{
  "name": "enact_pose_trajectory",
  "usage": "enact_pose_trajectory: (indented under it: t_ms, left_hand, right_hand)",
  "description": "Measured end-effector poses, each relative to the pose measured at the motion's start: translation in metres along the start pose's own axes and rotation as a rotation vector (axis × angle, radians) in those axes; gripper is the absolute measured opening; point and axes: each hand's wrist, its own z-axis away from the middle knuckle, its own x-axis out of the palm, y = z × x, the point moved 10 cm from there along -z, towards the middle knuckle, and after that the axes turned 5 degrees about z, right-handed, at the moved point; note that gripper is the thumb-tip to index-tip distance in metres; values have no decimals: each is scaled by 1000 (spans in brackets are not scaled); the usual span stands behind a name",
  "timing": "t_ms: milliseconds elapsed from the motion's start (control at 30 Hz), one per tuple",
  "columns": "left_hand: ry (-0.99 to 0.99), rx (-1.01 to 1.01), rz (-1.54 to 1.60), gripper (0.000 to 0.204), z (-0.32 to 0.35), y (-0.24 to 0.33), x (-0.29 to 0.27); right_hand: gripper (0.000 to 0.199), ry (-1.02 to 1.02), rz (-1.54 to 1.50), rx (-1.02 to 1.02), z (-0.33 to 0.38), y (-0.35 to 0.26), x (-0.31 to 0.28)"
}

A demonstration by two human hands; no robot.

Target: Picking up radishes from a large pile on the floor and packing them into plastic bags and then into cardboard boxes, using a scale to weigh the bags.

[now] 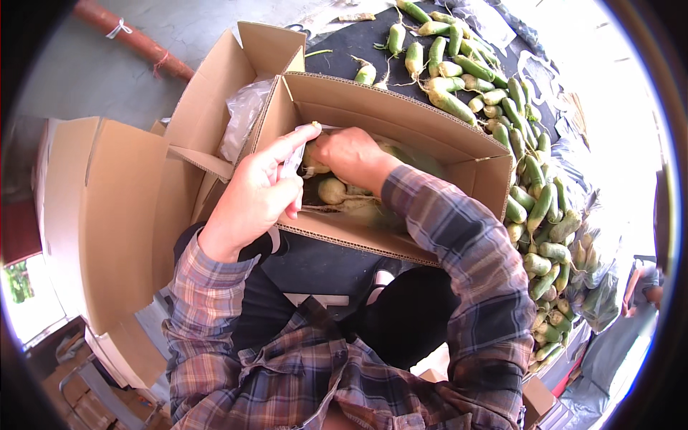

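My left hand (261, 183) is above the left side of an open cardboard box (401, 107), its index finger stretched toward my right hand. Between its thumb and fingers sits a small whitish, translucent object (292, 163) whose kind I cannot make out. Inside the box, my right hand (355, 156) is closed, with its fingertips bent down and hidden. A pale green radish (313, 163) lies right beside those fingers. Nearer the box's front wall is another radish, its round pale end (331, 190) and long thin roots showing.
Many green-and-white radishes (534, 175) lie heaped on dark cloth behind and to the right. A second open carton (215, 93) with clear plastic (247, 118) stands at the left. Large cardboard (122, 215) rises farther left. A reddish-brown pole (136, 39) lies at the back left.
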Motion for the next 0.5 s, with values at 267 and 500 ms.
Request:
enact_pose_trajectory:
  t_ms: [267, 500]
  left_hand:
    - [-4, -62, -63, 61, -1, -5, -2]
    - [2, -38, -23, 59, 2, 1, -2]
  right_hand:
    - [8, 139, 162, 84, -2, 16, 17]
    - [5, -252, 10, 64, 36, -40, -5]
